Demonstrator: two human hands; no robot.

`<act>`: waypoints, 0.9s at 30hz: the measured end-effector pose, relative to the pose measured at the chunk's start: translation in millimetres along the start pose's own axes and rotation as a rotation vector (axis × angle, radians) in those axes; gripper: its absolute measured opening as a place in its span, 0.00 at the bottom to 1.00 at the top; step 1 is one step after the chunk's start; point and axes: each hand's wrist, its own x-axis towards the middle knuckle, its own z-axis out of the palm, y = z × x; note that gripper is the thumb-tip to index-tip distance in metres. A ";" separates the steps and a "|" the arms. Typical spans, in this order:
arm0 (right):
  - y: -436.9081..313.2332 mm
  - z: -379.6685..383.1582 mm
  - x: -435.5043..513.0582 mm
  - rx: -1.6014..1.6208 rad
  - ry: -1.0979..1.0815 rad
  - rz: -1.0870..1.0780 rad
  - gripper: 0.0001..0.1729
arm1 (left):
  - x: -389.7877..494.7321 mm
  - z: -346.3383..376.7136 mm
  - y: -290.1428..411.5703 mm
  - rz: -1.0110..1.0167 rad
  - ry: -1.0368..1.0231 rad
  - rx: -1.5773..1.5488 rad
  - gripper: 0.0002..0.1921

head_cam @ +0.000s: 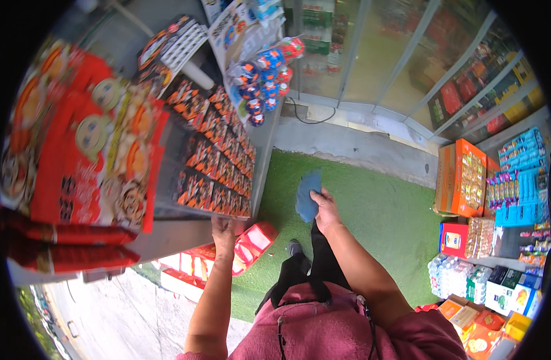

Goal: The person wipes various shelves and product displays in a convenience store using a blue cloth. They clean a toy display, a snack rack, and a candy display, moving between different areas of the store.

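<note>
My right hand (326, 208) grips a blue cloth (308, 198), held out over the green artificial turf. At the near edge of a display tray (215, 210) on the counter is my left hand (223, 228), its fingers against the edge and partly hidden. Rows of small black and orange packets (217, 148) fill the tray. Left of it stand large red printed snack bags (95, 148). Behind the tray, blue and red capped bottles in plastic wrap (264, 78) hang over the counter's edge.
Green artificial turf (374, 216) covers the floor, with a grey sill (347, 144) and glass panels (383, 49) beyond. A red display box (253, 247) sits low beside the counter. To the right are an orange carton (471, 180), wrapped water bottles (451, 274) and stacked boxes (482, 333).
</note>
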 end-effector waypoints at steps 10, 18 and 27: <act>-15.6 198.1 -76.7 -0.659 -0.507 -0.873 0.16 | -22.2 -20.6 124.4 0.204 -0.051 -0.127 0.35; 64.7 151.9 -55.8 -1.197 -0.468 -0.805 0.21 | -18.5 -33.6 150.4 0.212 -0.142 -0.180 0.39; -14.4 198.9 -66.4 -0.897 -0.308 -0.918 0.19 | 1.7 -21.0 177.9 0.319 -0.054 -0.207 0.28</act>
